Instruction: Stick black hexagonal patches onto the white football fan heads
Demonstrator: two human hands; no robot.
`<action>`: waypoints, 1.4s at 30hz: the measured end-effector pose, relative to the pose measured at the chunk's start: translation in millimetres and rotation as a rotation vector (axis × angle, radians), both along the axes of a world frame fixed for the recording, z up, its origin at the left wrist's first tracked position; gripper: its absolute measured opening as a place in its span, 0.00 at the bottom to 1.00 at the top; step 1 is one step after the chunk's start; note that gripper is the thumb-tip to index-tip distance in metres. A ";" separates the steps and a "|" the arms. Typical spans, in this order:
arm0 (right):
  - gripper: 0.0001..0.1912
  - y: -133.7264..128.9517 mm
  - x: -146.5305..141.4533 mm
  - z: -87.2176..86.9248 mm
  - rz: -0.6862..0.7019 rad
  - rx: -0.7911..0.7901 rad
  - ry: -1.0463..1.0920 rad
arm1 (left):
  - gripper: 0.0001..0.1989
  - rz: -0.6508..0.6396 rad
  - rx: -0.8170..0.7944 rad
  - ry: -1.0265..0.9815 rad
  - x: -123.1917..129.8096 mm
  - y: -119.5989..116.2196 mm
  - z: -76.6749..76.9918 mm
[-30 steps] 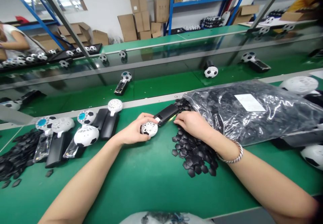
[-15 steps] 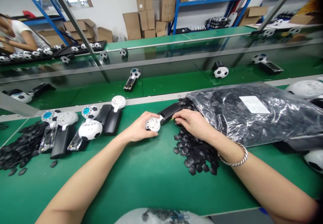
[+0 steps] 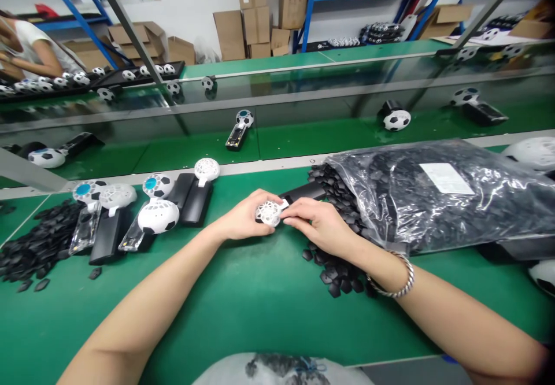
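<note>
My left hand [image 3: 248, 218] is closed around the white, soccer-ball-patterned head of a handheld fan [image 3: 267, 214], thumb below and fingers over the top. The fan's black handle [image 3: 307, 192] points right, partly behind my right hand. My right hand [image 3: 314, 223] is pinched at the right edge of the fan head, by the neck. Whatever its fingertips hold is hidden. Just behind and below the right hand spreads a pile of black pentagon pieces [image 3: 342, 269], spilling from a clear plastic bag [image 3: 390, 200].
Several similar fans [image 3: 158, 216] lie to the left, beside another heap of black pieces [image 3: 39, 246]. Behind the ledge, a green conveyor [image 3: 173, 156] carries fans, including one with a clear handle [image 3: 237, 135]. Across it, a person [image 3: 41, 44] sits by a tray of balls.
My right hand has moved left from the black pieces to the edge of the fan head. The left hand keeps its hold. The whole view has shifted slightly.
</note>
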State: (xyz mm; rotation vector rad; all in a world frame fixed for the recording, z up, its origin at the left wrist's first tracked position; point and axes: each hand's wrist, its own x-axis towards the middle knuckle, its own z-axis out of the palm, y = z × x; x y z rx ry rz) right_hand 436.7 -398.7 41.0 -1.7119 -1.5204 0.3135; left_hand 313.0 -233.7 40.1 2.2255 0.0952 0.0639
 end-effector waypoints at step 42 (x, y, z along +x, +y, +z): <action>0.13 -21.0 69.1 -27.6 -0.343 -0.289 -0.811 | 0.24 0.747 0.317 -0.014 72.3 144.5 59.0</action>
